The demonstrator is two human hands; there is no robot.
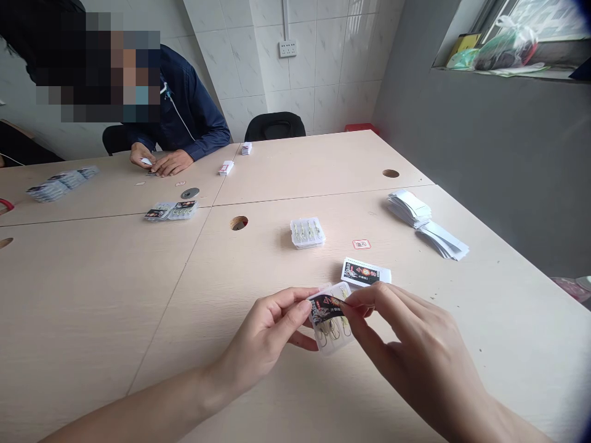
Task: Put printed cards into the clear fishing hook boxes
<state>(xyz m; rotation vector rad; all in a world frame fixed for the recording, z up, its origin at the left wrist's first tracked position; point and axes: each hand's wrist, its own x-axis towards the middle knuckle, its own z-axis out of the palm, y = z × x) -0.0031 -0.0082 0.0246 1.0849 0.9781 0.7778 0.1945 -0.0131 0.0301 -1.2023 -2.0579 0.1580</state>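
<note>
Your left hand (269, 326) pinches a clear, rectangular plastic hook box (331, 346), apparently steadying it, while your right hand (413, 335) finger-pinches a black printed label (325, 309).

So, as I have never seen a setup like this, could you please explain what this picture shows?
There is no machine here: the hands in front are a person's own, bare, seen by a camera worn on that person's head, looking forward and down. The left hand holds a clear box with hooks inside; its thumb is at one end of a black label on the box, and the right hand pinches the other end. On the table lie a label stack, more hook boxes and white papers. Across it sits another person, whose hands are separate from these two.
</note>
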